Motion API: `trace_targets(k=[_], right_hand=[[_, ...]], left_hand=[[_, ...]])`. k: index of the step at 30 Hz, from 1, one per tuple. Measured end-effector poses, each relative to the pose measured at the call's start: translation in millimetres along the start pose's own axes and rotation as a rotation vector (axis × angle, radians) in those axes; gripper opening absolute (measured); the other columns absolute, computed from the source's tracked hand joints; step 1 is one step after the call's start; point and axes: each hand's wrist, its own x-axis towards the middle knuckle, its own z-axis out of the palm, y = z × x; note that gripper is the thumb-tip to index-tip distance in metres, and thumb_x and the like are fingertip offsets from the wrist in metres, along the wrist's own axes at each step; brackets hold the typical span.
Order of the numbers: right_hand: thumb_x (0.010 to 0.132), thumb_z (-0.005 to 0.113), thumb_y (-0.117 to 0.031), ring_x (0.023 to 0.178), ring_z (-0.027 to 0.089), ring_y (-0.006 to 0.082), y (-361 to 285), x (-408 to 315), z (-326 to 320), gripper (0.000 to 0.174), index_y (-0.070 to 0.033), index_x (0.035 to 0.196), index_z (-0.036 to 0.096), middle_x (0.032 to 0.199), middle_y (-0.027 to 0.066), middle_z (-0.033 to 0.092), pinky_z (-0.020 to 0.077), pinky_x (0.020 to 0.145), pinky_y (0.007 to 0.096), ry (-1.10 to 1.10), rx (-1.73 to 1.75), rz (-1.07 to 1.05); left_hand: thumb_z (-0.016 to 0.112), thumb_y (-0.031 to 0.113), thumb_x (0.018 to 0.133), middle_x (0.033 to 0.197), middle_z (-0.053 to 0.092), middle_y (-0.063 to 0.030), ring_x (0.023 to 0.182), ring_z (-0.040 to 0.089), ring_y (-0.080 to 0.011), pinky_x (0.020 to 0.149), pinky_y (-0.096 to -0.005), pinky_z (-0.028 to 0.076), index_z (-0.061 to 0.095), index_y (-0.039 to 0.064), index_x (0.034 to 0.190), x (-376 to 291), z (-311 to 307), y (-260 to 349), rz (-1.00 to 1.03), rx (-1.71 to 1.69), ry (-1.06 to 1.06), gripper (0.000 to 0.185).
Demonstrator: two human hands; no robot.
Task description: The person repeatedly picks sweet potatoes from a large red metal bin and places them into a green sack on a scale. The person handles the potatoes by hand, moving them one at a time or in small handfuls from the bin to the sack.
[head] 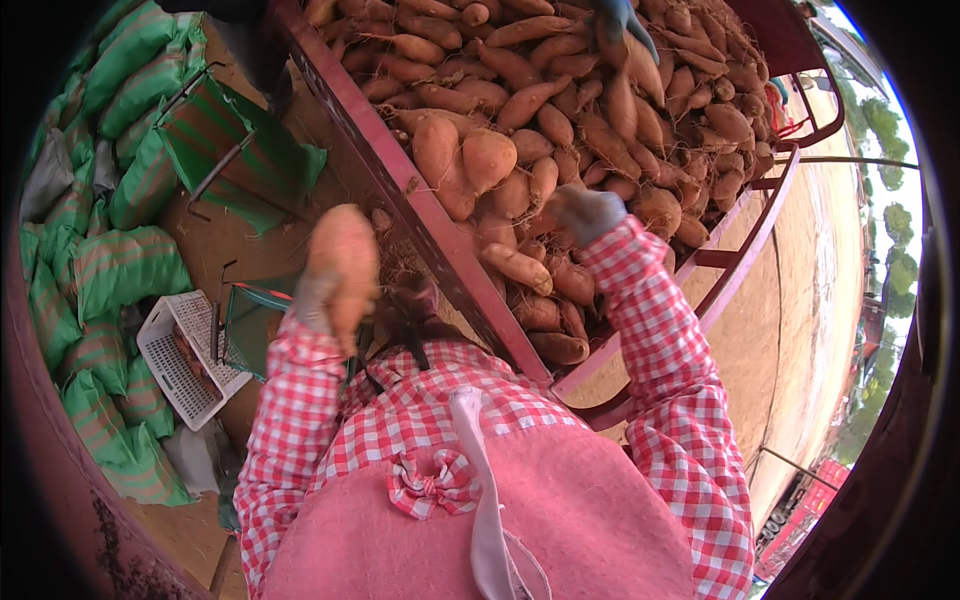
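Sweet potatoes (525,101) with stringy roots lie heaped on a red metal truck bed (442,240). My left hand (315,296), in a grey glove, grips a large sweet potato (343,255) held upright outside the bed's edge; both are somewhat blurred. My right hand (592,214), gloved as well, reaches down onto the heap at the near right. Its fingers are curled against the sweet potatoes, and whether it grips one I cannot tell. A pale, long sweet potato (517,268) lies just below that hand.
Another person's blue-gloved hand (619,26) touches the heap's far side. On the left, filled green striped sacks (131,270) are piled around a white plastic crate (169,375) with some sweet potatoes inside. A green striped sack hangs open on a metal frame (225,165). Red side rails (742,247) flank the bed.
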Motion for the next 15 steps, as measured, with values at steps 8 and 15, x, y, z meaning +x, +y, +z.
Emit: trace_targets(k=[8, 15], right_hand=[[0.094, 0.06, -0.017, 0.066, 0.055, 0.008, -37.7, -23.2, -34.6, 0.017, -0.001, 0.092, 0.065, 0.07, 0.0017, 0.061, 0.0465, 0.062, 0.0253, -0.018, 0.522, 0.35], [0.093, 0.058, -0.016, 0.057, 0.057, 0.0093, -117.0, -10.8, -53.8, 0.019, 0.0, 0.094, 0.068, 0.067, 0.0012, 0.062, 0.0453, 0.053, 0.0254, -0.02, 0.584, -0.005]], left_hand=[[0.074, 0.025, 0.084, 0.119, 0.061, -0.0176, 0.1, 0.063, -0.0249, 0.081, -0.0331, 0.055, 0.049, -0.003, 0.133, -78.4, -162.2, -27.1, 0.0, 0.402, 0.845, 0.062], [0.08, 0.028, 0.078, 0.148, 0.042, -0.0192, 0.138, 0.041, -0.0327, 0.114, -0.0453, 0.032, 0.032, 0.002, 0.15, -10.7, -4.8, -41.8, 0.322, 0.733, -0.134, 0.091]])
